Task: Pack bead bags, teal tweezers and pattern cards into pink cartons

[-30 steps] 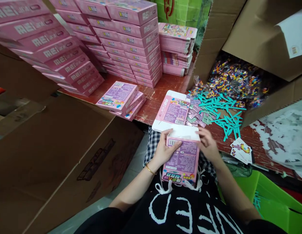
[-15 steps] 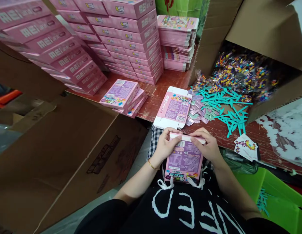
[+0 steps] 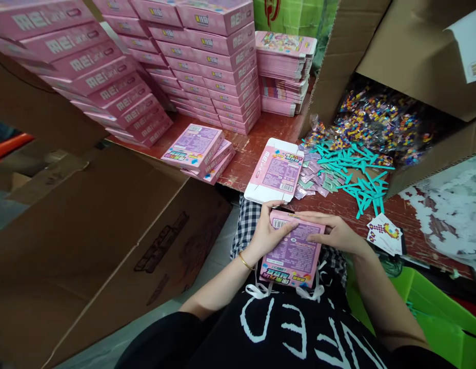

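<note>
A pink and purple cardboard box [image 3: 290, 251] rests upright against my lap, its printed back facing up. My left hand [image 3: 271, 233] grips its upper left corner, thumb lying across the printed face. At the upper right edge, my right hand [image 3: 334, 230] holds the box with fingers along the top and side. The white flap at the top no longer shows. Just beyond the hands, flattened box blanks [image 3: 274, 171] with white flaps lie on the red table [image 3: 241, 143]. Several finished-looking boxes [image 3: 199, 148] are piled to their left.
Tall stacks of pink boxes [image 3: 222, 66] stand at the back left, with a pile of flat cartons [image 3: 284, 66] beside them. Turquoise plastic tools [image 3: 363, 179], small sachets [image 3: 315, 174] and a carton of bead bags [image 3: 380, 118] are right. A green bin [image 3: 434, 302] sits lower right.
The white flap along the box's top edge has gone in, so the top looks closed. My right hand has shifted to the box's right corner; my left thumb reaches further across.
</note>
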Demonstrator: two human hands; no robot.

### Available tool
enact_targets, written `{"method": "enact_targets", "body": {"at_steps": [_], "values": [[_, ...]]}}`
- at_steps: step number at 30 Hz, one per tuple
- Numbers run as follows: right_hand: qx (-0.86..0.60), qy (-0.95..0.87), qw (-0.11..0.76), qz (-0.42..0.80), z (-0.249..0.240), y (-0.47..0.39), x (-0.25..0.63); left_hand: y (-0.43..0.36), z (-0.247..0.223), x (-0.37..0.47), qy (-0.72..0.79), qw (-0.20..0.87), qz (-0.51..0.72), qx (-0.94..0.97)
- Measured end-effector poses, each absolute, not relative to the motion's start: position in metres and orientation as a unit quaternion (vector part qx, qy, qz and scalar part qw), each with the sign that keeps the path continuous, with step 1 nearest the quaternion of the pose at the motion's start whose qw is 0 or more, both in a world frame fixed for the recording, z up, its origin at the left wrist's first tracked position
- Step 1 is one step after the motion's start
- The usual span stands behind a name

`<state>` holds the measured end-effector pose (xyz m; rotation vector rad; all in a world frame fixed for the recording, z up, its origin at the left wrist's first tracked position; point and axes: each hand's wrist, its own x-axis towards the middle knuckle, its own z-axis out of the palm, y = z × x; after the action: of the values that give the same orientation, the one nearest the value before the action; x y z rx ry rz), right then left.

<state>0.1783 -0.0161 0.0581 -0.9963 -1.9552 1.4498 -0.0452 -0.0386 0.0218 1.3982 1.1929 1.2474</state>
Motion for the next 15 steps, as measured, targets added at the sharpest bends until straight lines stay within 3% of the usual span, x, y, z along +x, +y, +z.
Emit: {"method": "enact_targets", "body": {"at_steps": [3, 7, 10, 13, 15], "values": [[-0.389, -0.721, 0.304, 0.486, 0.057, -0.015, 0.176, -0.043, 0.019, -0.053, 0.461, 0.514, 0.457, 0.561], [-0.434, -0.608, 0.457, 0.483, 0.038, 0.007, 0.174, -0.039, 0.028, -0.088, 0.417, 0.619, 0.412, 0.522], [-0.435, -0.545, 0.496, 0.517, 0.023, 0.030, 0.165, 0.000, 0.053, -0.153, 0.498, 0.468, 0.511, 0.522], [-0.484, -0.557, 0.449, 0.504, 0.010, 0.044, 0.152, 0.066, 0.085, -0.242, 0.591, 0.273, 0.567, 0.505], [-0.491, -0.574, 0.414, 0.508, 0.001, 0.048, 0.144, 0.106, 0.102, -0.293, 0.629, 0.254, 0.535, 0.504]]}}
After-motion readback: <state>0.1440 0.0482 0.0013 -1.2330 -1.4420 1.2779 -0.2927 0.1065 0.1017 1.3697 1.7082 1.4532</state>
